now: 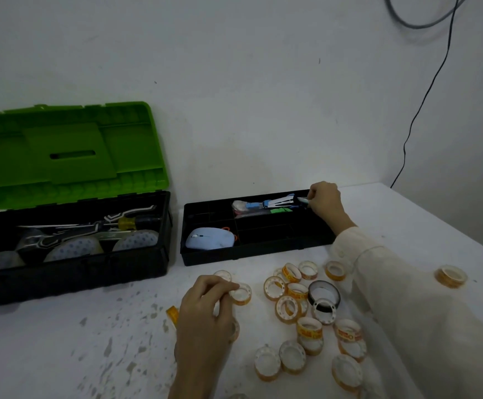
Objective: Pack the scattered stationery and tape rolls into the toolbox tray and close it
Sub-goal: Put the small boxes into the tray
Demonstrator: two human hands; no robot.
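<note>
The black toolbox tray (211, 256) sits on the table to the right of the toolbox (70, 272), whose green lid (67, 151) stands open. In the tray's back right compartment lie a blue stapler (275, 202) and other small stationery. My right hand (325, 200) reaches over that compartment's right end, fingers pinched on a small pen-like item (303, 200). A pale blue mouse (210, 239) fills the front left compartment. My left hand (205, 309) pinches a small clear tape roll (241, 293) on the table. Several small tape rolls (292, 306) and a black tape roll (324, 292) lie scattered in front of the tray.
The toolbox holds a yellow-handled screwdriver (128, 223), dark tools and large clear tape rolls (136, 240). One tape roll (450, 275) lies apart at the right. The white wall stands close behind. A black cable (424, 105) hangs down at the right.
</note>
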